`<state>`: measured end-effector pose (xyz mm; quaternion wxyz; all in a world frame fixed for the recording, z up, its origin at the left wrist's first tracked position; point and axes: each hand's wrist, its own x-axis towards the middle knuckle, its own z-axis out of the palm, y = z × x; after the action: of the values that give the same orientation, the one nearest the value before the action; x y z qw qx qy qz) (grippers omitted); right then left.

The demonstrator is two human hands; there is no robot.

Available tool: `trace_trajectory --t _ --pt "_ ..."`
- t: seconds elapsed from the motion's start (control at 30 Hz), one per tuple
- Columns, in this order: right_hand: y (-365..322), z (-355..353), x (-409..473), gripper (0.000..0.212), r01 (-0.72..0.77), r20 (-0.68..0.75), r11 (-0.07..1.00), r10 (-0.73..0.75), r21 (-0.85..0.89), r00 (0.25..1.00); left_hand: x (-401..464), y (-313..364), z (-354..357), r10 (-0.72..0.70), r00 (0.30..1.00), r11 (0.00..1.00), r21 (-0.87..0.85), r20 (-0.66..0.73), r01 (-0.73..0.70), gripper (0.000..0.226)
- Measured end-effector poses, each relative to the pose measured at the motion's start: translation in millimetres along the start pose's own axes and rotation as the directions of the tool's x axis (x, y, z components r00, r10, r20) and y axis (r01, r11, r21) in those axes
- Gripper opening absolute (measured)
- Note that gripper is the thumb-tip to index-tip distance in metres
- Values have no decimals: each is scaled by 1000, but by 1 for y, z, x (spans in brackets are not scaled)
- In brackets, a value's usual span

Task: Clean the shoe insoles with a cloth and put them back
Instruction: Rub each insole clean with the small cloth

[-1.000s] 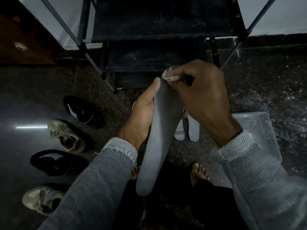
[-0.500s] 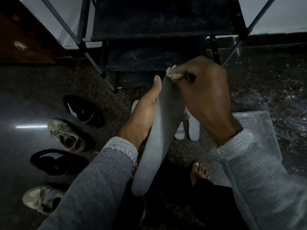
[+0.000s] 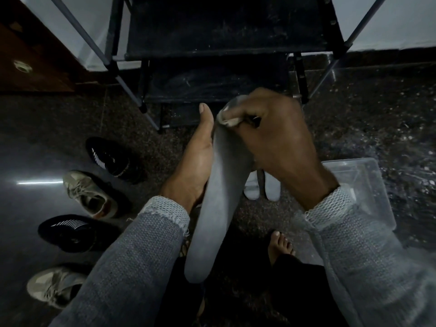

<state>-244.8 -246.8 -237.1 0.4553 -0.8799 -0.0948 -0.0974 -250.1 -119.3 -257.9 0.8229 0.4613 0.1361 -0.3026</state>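
The long grey insole [image 3: 219, 197] hangs in mid-air above the floor [image 3: 259, 215], its near end unsupported, so a hard wipe could bend it or slip it loose. It looks smooth, matte and flexible. The left hand [image 3: 193, 161] props it on flat, released fingers; farther off, the right hand [image 3: 276, 135] clenches a cloth [image 3: 227, 116] against its far tip.

Scene was dim overall, with heavy shadow across the lower centre of the frame. A thin bright streak of glare [image 3: 39, 183] lay on the polished floor [image 3: 35, 142] at left centre. Speckled reflections showed on the floor at right. The pale wall [image 3: 401, 22] at upper right was the brightest area. Straight rack poles [image 3: 77, 22] bowed toward the edges. The right hand [image 3: 278, 138] showed slight motion blur.
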Motion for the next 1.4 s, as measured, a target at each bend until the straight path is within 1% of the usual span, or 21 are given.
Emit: trace_trajectory --t 0.03,0.13,0.17,0.2,0.23,0.3,0.37,0.4,0.5,0.57,0.67,0.77,0.87,0.9,0.93,1.0,1.07,1.13,1.2,1.3,1.4 --pt "-2 2 0 18 22 68 999 -25 44 997 -1 1 -1 9 1000 1000 -13 -7 -9 72" --pt "-5 -2 1 16 12 256 990 -47 138 966 -1 3 -2 71 994 997 48 -80 -68 78" --pt "-6 -3 1 15 7 287 991 -46 134 957 -1 2 -3 73 994 997 45 -86 -70 80" --pt "-6 -3 0 15 3 281 993 -37 118 959 -1 2 -2 64 995 998 28 -75 -63 80" --pt "-6 -1 -1 15 -4 236 996 -18 94 972 0 1 -3 58 997 998 -2 -51 -59 78" --pt "-7 5 -3 16 -13 71 1000 11 28 997 0 0 -2 46 999 996 -78 11 -45 68" --pt "-7 9 -5 16 15 -90 999 -20 -51 996 0 -1 0 46 997 993 -109 68 -38 59" --pt "-4 9 -5 16 27 -143 996 -39 -85 989 0 -2 1 42 995 993 -112 88 -32 59" --pt "8 -2 0 17 -25 -226 991 -5 -132 974 -1 -3 5 33 998 998 -53 60 -30 65" --pt "13 -10 4 17 -45 -235 991 14 -127 972 -1 -2 6 37 998 998 -48 42 -35 64" --pt "6 -5 2 19 0 -120 997 -9 -76 993 -1 0 3 45 999 998 -34 18 -44 59" --pt "-5 5 -2 20 48 52 999 -47 -7 998 -2 1 1 48 999 997 -67 -8 -48 65" --pt "-6 -1 0 18 -10 256 996 -13 88 966 0 3 2 98 987 995 37 -127 -94 74" --pt "-6 -3 0 18 -30 298 995 1 95 955 2 3 0 104 985 994 54 -138 -97 75" --pt "-6 -5 0 18 -37 303 996 11 80 953 2 3 0 96 985 995 53 -141 -90 75" --pt "-7 -2 -1 18 -30 226 999 24 21 974 2 3 1 71 993 997 11 -95 -70 72" --pt "-7 1 -2 17 -3 85 1000 5 -27 996 1 1 3 57 998 998 -34 -24 -57 63" --pt "-2 1 -1 17 11 -52 998 -14 -54 999 -1 -1 4 49 999 999 -13 10 -49 55" --pt "7 -5 1 16 -16 -147 995 1 -98 989 1 -4 4 60 998 997 50 12 -61 52" --pt "16 -13 4 15 -55 -197 989 26 -141 980 2 -3 3 55 998 991 122 1 -55 48" --pt "13 -7 1 16 -40 -190 996 25 -79 981 2 -4 2 61 998 990 131 -1 -60 48"
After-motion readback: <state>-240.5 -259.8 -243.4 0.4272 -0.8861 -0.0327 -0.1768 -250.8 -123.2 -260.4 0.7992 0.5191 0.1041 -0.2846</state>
